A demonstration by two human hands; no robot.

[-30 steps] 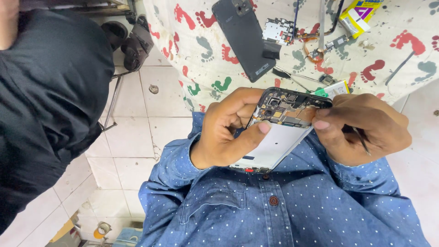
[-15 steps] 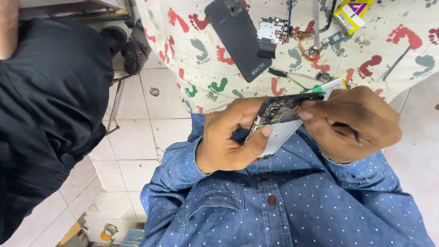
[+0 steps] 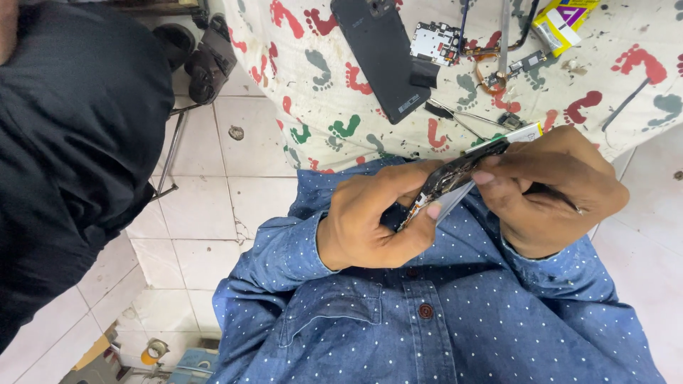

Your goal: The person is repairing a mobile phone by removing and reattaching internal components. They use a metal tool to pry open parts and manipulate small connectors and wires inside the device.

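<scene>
Phone (image 3: pixel 455 181), opened and stripped of its back, sits tilted on edge between both hands, above the lap and just near of the tabletop (image 3: pixel 612 85). The left hand (image 3: pixel 377 220) wraps around its lower end, fingers curled shut and thumb pressed on the edge, seemingly to steady it. The right hand (image 3: pixel 548 188) closes over the upper end, fingertips pinching the frame; a thin dark tool (image 3: pixel 558 201) runs under its palm, though how it is gripped cannot be told. Holding the phone edge-on probably lets the person see along its side.

Its exposed inside shows dark circuitry with copper-coloured bits, and a pale, smooth face turns downward.

On the footprint-patterned tabletop lie a dark back cover (image 3: pixel 380 53), a small circuit board (image 3: pixel 435 41), tweezers (image 3: pixel 462 121) and a yellow packet (image 3: pixel 562 25). Another person in black (image 3: pixel 64 156) stands at left.
</scene>
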